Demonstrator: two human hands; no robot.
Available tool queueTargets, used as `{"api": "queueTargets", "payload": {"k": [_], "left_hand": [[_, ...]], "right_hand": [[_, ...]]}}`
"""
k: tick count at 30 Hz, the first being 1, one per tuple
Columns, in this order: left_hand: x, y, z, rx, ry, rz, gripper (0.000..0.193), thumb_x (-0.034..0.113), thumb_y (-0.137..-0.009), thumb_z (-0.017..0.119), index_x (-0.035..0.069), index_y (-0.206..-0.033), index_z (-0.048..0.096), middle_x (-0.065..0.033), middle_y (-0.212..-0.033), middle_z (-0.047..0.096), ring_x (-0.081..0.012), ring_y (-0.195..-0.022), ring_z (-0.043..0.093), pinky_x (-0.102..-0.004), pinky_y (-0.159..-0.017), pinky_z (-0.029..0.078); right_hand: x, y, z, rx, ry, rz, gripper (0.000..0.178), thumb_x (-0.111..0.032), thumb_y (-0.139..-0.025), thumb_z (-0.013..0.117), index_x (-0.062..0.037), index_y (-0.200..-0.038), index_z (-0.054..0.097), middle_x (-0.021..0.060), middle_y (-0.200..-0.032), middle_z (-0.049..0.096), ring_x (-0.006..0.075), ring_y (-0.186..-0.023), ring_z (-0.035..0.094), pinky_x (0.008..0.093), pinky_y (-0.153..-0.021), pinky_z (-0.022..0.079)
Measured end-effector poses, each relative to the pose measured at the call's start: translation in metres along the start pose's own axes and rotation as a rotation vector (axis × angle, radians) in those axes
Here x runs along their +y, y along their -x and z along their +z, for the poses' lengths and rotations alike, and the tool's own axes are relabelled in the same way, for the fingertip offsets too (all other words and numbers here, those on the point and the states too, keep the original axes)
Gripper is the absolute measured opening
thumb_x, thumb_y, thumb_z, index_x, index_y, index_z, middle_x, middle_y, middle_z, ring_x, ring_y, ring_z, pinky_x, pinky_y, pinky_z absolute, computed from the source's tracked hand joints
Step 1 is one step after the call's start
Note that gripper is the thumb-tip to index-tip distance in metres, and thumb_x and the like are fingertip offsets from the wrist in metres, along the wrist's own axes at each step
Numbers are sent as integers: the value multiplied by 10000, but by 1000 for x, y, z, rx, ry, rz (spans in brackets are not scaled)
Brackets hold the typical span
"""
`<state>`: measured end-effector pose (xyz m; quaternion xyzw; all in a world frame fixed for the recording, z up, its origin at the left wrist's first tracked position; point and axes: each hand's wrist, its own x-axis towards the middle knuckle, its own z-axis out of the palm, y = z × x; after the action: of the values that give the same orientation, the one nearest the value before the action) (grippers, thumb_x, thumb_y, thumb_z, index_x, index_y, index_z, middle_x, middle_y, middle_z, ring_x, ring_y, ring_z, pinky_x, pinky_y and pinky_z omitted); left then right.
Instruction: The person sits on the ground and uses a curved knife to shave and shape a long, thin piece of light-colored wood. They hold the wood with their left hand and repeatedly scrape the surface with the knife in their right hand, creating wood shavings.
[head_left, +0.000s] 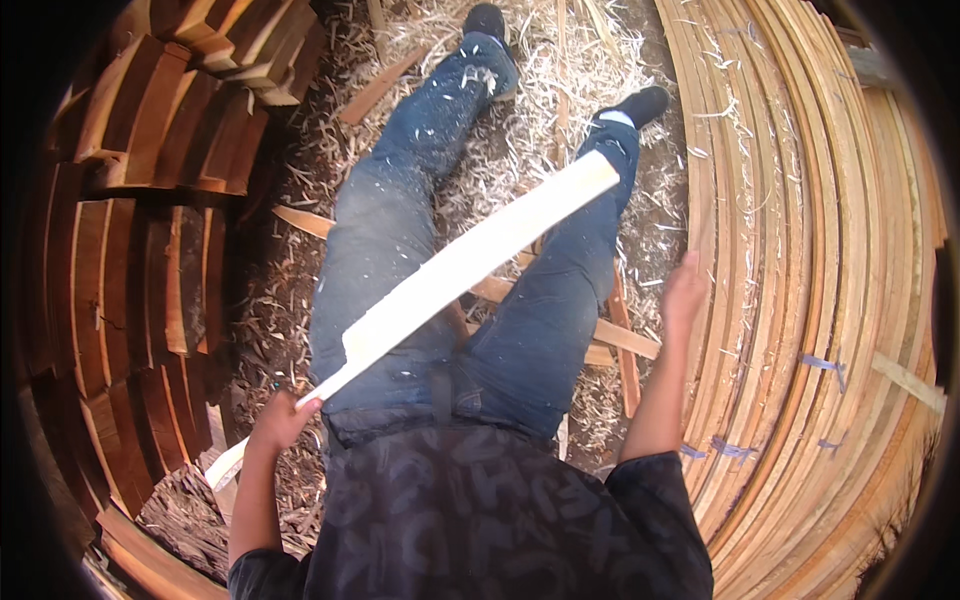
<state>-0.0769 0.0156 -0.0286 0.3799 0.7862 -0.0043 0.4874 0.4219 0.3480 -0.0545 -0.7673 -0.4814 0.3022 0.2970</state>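
Note:
A long pale bat-shaped piece of wood (480, 250) lies slantwise across my thighs, its broad end over the far right shin. Its narrow handle runs down to the left, where my left hand (280, 420) is closed around it. Beyond that hand, the handle's pale end sticks out at the lower left. My right hand (684, 292) is raised off the wood, near the board stack on the right. Its fingers look curled in; whether anything is between them is too small to make out.
I sit with my legs stretched out on ground strewn with curly wood shavings (540, 75). Thick wooden blocks (100, 290) are piled on the left. Long boards (790, 250), some with blue ties, are stacked on the right. Loose offcuts (625, 338) lie between and beside my legs.

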Motion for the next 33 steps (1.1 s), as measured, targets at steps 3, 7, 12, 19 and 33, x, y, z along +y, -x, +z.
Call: {"api": "queueTargets", "payload": {"k": [3,7,12,19,33], "left_hand": [[16,-1,-1,-70,20,-41,529,416,-824,577,-78,-639,539,-133,-493,439,-207,-474,428,-393,-488,359],[8,-1,-5,-97,25,-21,528,421,-822,576,-79,-656,542,-139,-520,455,-201,-499,432,-385,-495,357],[17,-4,-17,-100,-68,-75,572,476,-802,591,-75,-659,544,-175,-538,484,-247,-520,469,-408,-530,392],[11,-4,-12,-81,-46,-98,692,600,-772,584,-83,-665,552,-207,-560,513,-278,-543,520,-414,-561,419],[7,-11,-11,-130,-25,-96,690,596,-794,564,-81,-665,555,-171,-542,491,-234,-535,460,-404,-545,403]], "right_hand": [[-19,66,37,-221,181,-324,609,-505,-869,542,-7,-523,498,73,-431,405,188,-402,393,386,-425,311],[-70,102,67,-415,461,-431,586,-533,-816,585,-12,-549,568,169,-480,534,332,-463,554,421,-469,412],[-76,88,83,-403,532,-480,591,-540,-808,586,-7,-553,576,178,-488,544,348,-496,582,426,-493,444],[-56,17,69,-135,673,-423,639,-579,-832,525,6,-584,596,199,-537,563,371,-533,579,437,-516,441],[-62,50,88,-306,608,-616,578,-537,-813,578,-9,-579,546,169,-497,515,358,-479,527,416,-473,410]]}}
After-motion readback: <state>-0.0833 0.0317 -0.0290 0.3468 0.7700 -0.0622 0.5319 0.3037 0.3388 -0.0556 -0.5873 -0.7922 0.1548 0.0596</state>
